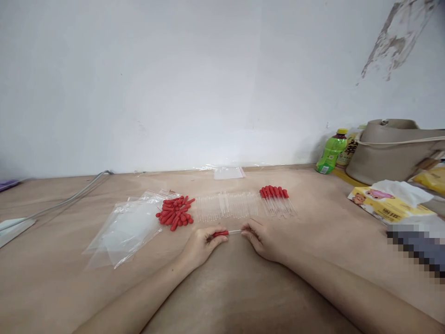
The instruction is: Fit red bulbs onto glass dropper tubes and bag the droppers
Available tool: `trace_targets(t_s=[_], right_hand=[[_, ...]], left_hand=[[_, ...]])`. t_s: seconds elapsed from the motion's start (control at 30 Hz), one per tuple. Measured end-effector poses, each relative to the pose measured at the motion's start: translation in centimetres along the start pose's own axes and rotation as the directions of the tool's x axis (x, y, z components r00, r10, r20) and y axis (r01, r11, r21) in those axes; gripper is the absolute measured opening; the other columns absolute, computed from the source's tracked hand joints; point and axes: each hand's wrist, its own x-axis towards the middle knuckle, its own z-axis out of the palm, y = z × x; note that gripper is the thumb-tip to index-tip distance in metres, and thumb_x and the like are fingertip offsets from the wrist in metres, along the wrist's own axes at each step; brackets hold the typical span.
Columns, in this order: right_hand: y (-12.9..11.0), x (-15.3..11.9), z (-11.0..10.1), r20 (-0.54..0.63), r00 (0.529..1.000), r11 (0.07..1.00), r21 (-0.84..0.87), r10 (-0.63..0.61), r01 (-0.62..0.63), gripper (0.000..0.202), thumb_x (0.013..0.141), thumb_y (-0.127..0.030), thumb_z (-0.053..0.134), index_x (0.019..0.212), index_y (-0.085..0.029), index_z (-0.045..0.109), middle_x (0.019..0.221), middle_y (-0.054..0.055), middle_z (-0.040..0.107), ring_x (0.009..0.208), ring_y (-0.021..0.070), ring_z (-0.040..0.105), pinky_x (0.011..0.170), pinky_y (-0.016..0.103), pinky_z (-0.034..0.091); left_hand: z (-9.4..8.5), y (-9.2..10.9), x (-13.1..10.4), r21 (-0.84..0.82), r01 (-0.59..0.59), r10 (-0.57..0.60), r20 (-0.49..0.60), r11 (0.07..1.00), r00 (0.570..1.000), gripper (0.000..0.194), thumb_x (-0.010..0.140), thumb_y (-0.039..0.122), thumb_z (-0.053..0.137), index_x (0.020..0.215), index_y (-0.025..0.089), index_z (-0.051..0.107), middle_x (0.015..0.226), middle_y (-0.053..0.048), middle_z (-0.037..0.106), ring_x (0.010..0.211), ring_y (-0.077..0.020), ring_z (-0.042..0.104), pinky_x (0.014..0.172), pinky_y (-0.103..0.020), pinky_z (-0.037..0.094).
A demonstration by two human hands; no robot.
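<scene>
My left hand [206,239] pinches a red rubber dropper bulb [221,234] near the front of the table. A thin clear glass dropper tube [235,231] runs from the bulb's open end to my right hand [259,237], whose fingers are closed on it. Beyond my left hand lies a heap of loose red bulbs [176,214]. A row of clear tubes [225,205] lies side by side past both hands. Several droppers with red bulbs fitted [276,199] rest in a row beyond my right hand.
Clear plastic bags [128,227] overlap on the left, with a grey cable [74,197] behind. Another small bag [227,173] lies by the wall. At right stand a green bottle [330,153], a beige bag [382,153] and a yellow tissue pack [392,204].
</scene>
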Motion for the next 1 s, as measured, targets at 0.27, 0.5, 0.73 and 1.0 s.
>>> trace_targets(t_s=[0.27,0.5,0.73,1.0], right_hand=[[0.4,-0.1,0.8,-0.018,0.999,0.999,0.009,-0.051,0.051,0.012,0.083,-0.018,0.04,0.078,-0.019,0.051,0.074,0.002,0.056,0.072,0.0131,0.051,0.064,0.025,0.04],[0.1,-0.2,1.2,0.001,0.994,0.991,-0.084,-0.108,0.108,0.018,0.085,-0.02,0.037,0.075,-0.017,0.051,0.071,0.002,0.058,0.065,0.0127,0.049,0.065,0.028,0.034],[0.1,-0.2,1.6,0.064,0.993,0.987,-0.122,-0.094,0.102,0.021,0.086,-0.02,0.035,0.073,-0.017,0.051,0.068,0.001,0.058,0.061,0.0119,0.05,0.063,0.028,0.029],[-0.4,0.1,2.0,0.147,0.989,0.988,-0.152,-0.015,0.038,0.024,0.085,-0.019,0.036,0.064,-0.016,0.049,0.062,-0.001,0.057,0.057,0.0102,0.047,0.065,0.027,0.025]], left_hand=[[0.1,0.3,-0.4,-0.025,0.019,-0.018,0.028,1.0,0.999,0.021,0.078,0.033,0.053,0.089,0.019,0.065,0.084,-0.002,0.068,0.073,-0.0171,0.061,0.067,-0.026,0.048],[-0.2,1.0,-0.6,0.074,-0.011,0.004,0.095,0.997,0.995,0.022,0.081,0.033,0.048,0.086,0.018,0.063,0.072,-0.001,0.064,0.063,-0.014,0.056,0.056,-0.021,0.043],[-0.3,1.1,-0.6,0.086,-0.049,0.036,0.142,0.995,0.989,0.021,0.082,0.031,0.047,0.086,0.018,0.062,0.074,-0.001,0.064,0.065,-0.0139,0.056,0.059,-0.021,0.043],[-0.2,0.8,-0.7,0.087,-0.059,0.047,0.141,0.994,0.989,0.021,0.081,0.03,0.048,0.088,0.017,0.062,0.079,-0.003,0.065,0.069,-0.0144,0.058,0.063,-0.022,0.044]])
